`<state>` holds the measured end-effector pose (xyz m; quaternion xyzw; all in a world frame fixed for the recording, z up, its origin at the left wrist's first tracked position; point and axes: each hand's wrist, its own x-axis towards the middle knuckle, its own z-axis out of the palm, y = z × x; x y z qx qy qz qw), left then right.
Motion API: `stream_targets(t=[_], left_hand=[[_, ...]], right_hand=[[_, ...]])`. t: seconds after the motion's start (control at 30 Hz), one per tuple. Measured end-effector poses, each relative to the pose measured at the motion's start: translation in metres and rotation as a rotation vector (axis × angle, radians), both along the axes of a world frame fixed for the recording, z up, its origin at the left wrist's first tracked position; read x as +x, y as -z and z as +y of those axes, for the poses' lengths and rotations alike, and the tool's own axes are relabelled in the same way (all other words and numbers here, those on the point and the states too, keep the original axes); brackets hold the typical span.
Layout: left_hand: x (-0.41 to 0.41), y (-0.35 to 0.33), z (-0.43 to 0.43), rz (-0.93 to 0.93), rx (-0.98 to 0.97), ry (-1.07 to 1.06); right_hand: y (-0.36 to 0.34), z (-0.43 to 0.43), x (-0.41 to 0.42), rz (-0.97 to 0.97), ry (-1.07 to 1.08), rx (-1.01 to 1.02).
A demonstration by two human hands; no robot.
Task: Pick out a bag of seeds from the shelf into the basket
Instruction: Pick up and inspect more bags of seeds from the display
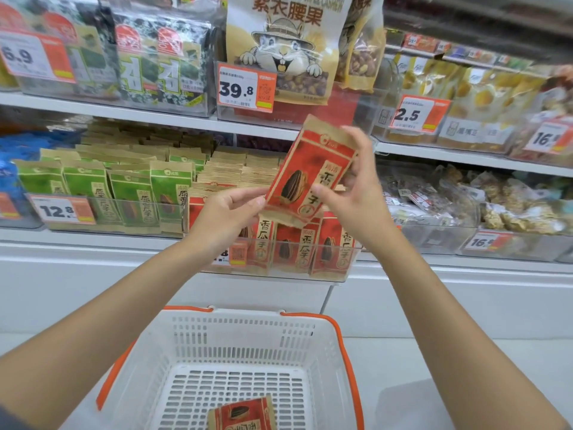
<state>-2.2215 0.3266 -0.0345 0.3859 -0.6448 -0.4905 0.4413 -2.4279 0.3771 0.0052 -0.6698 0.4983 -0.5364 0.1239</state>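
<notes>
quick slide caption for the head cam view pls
Both hands hold a red seed bag above a white basket already holding one.

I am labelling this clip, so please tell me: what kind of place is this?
Most likely a supermarket snack aisle. Shelves hold rows of packaged snacks behind price tags, and a shopping basket sits below. Both hands, left hand and right hand, hold a seed bag.

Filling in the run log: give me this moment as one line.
phase: bag lifted off shelf | red seed bag: held by left hand and right hand | basket: one red bag inside
</notes>
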Motion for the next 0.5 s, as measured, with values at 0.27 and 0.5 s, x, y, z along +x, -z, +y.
stream_targets(t=[0.27, 0.5], left_hand=[[-0.017, -0.005, -0.024, -0.351, -0.254, -0.071], [-0.031, -0.013, -0.051, -0.633, -0.418, -0.079]], right_hand=[[-0.029, -0.046, -0.038, -0.120, 0.184, -0.216], [-0.012, -0.091, -0.044, 0.048, 0.188, -0.102]])
